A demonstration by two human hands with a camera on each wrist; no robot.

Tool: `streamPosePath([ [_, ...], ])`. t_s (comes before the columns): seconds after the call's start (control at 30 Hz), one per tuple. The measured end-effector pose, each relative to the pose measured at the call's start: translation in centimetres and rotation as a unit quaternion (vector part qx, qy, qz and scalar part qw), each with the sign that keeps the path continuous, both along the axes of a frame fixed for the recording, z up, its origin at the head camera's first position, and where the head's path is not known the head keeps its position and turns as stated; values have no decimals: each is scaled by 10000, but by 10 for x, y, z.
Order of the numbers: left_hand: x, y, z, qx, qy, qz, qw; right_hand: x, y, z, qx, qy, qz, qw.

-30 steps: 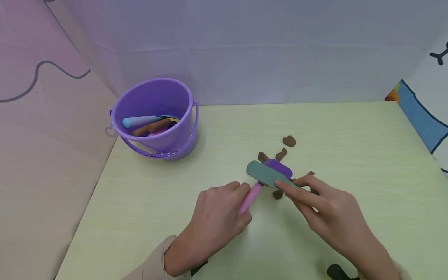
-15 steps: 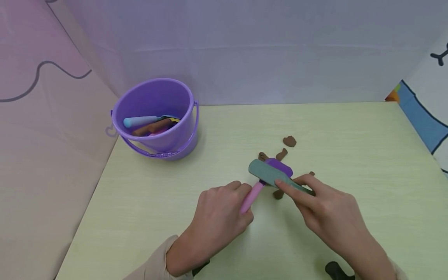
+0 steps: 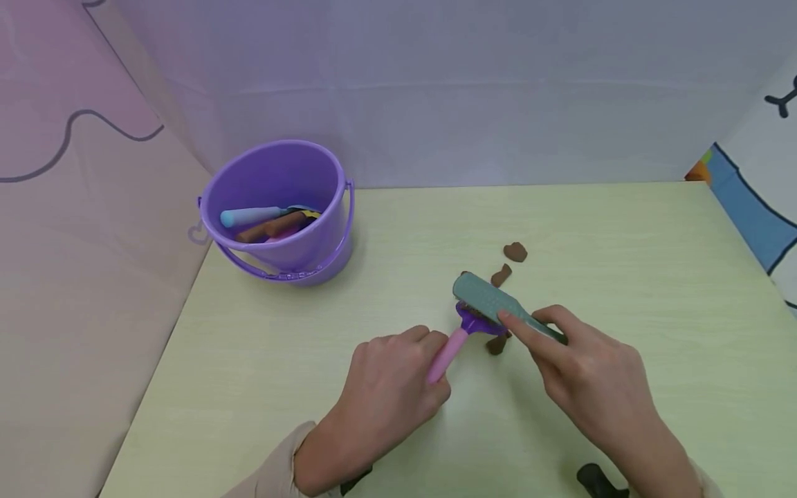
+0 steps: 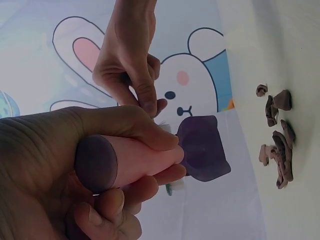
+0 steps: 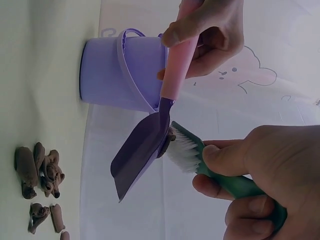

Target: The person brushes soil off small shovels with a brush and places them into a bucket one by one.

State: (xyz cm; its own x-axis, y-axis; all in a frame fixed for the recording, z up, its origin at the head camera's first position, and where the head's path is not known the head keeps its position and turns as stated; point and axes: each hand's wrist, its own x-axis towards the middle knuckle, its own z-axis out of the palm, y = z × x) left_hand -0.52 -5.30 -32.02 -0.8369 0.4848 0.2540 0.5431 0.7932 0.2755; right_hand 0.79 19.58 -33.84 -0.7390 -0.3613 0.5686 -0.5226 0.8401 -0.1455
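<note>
My left hand (image 3: 386,394) grips the pink handle (image 3: 447,356) of a toy shovel with a purple blade (image 5: 137,152). The blade is held tilted above the table. My right hand (image 3: 600,377) holds a green brush (image 3: 488,296), with the index finger extended along its back. In the right wrist view, the white bristles (image 5: 182,154) meet the shovel near the base of its blade, where a brown lump (image 5: 166,143) sits. Brown clay-like pieces (image 4: 282,155) lie on the table below, partly hidden by the tools in the head view.
A purple bucket (image 3: 280,155) stands at the table's back left. Inside it are a light blue handle (image 3: 252,216) and brown pieces (image 3: 274,227). A fabric backdrop (image 3: 436,131) rises behind the table (image 3: 623,263). Something black (image 3: 600,481) shows beside the right wrist.
The shovel blade has turned, so its purple part now shows nearer me, below the brush. The brush has shifted slightly right and away from me. My left hand is nearly still.
</note>
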Motion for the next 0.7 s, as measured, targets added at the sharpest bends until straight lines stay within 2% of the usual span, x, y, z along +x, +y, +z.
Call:
streamPosePath([
  [0.37, 4, -1, 4, 1, -324, -51, 9995, -4, 5, -5, -56, -305, -280, 9991],
  [0.6, 6, -1, 5, 12, -238, -32, 9997, -7, 8, -9, -21, -388, -303, 9988],
  [0.7, 8, -2, 6, 47, -165, -5, 9999, -9, 12, -12, 53, -361, -428, 9984],
])
